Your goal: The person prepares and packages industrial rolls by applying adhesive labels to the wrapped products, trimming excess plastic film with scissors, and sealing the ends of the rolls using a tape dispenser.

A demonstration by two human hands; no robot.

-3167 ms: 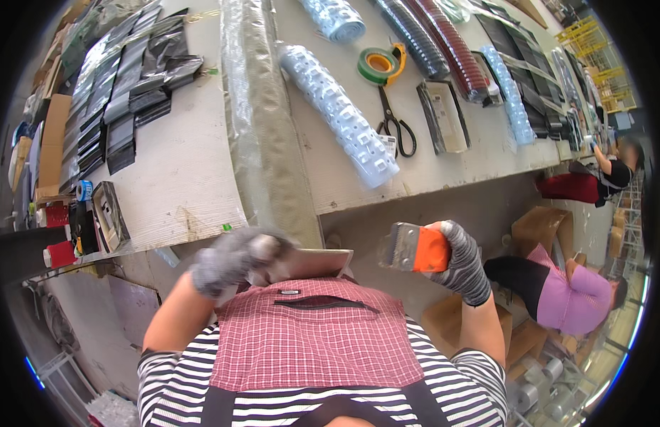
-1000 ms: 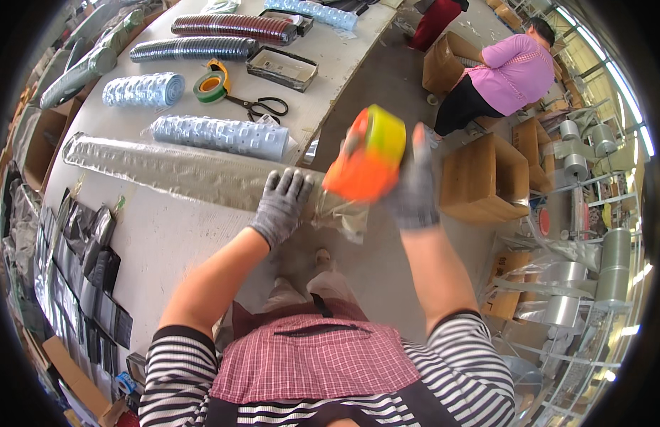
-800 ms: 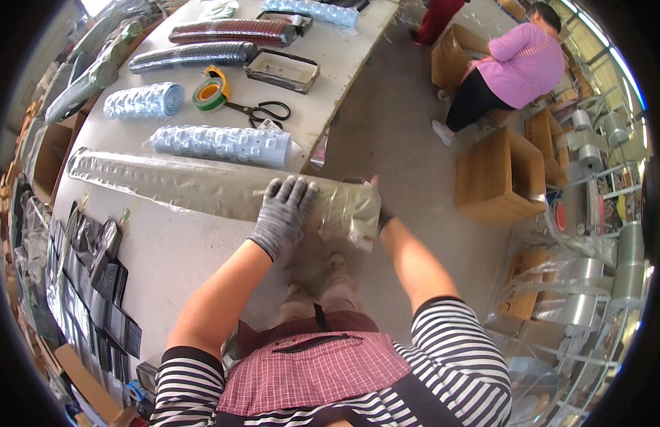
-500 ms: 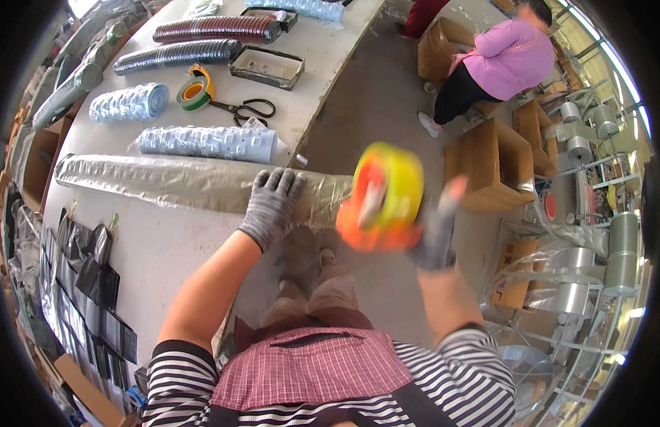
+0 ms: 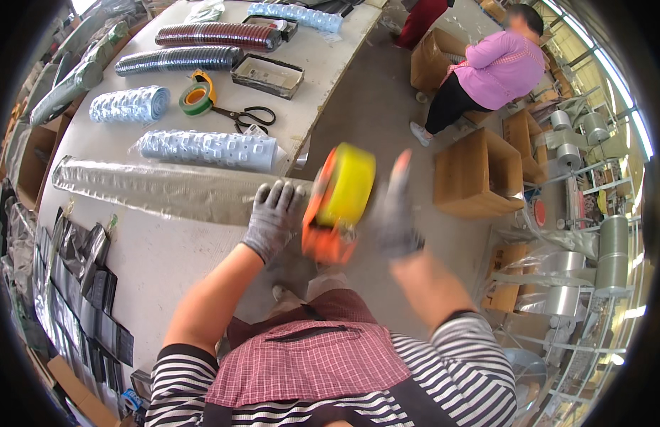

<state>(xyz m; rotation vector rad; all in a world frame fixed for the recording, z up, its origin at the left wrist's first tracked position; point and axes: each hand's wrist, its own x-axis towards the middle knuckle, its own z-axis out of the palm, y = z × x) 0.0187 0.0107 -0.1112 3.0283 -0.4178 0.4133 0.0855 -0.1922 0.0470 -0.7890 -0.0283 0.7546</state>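
A long beige-grey roll (image 5: 166, 188) in clear wrapping lies across the table's near side. My left hand (image 5: 271, 213), in a grey glove, holds its right end, the fingers curved over the top. Just right of that end, above the floor, is an orange tape dispenser (image 5: 323, 240) with a wide yellow tape roll (image 5: 350, 186). Beside it my gloved right hand (image 5: 397, 217) is smeared by motion, one bare-tipped finger pointing up. It appears to hold the dispenser, though the grip itself is hidden.
On the table (image 5: 159, 245) lie pale blue rolls (image 5: 209, 149), dark ribbed rolls (image 5: 180, 60), scissors (image 5: 248, 115), a green tape roll (image 5: 195, 99) and a shallow box (image 5: 268, 76). Open cartons (image 5: 479, 178), a person in pink (image 5: 502, 67) and a rack of rolls (image 5: 613, 256) are right.
My right hand and the tape dispenser have moved left, toward the roll's end, and the dispenser has turned. My left hand stays on the roll. The person in pink appears slightly further left.
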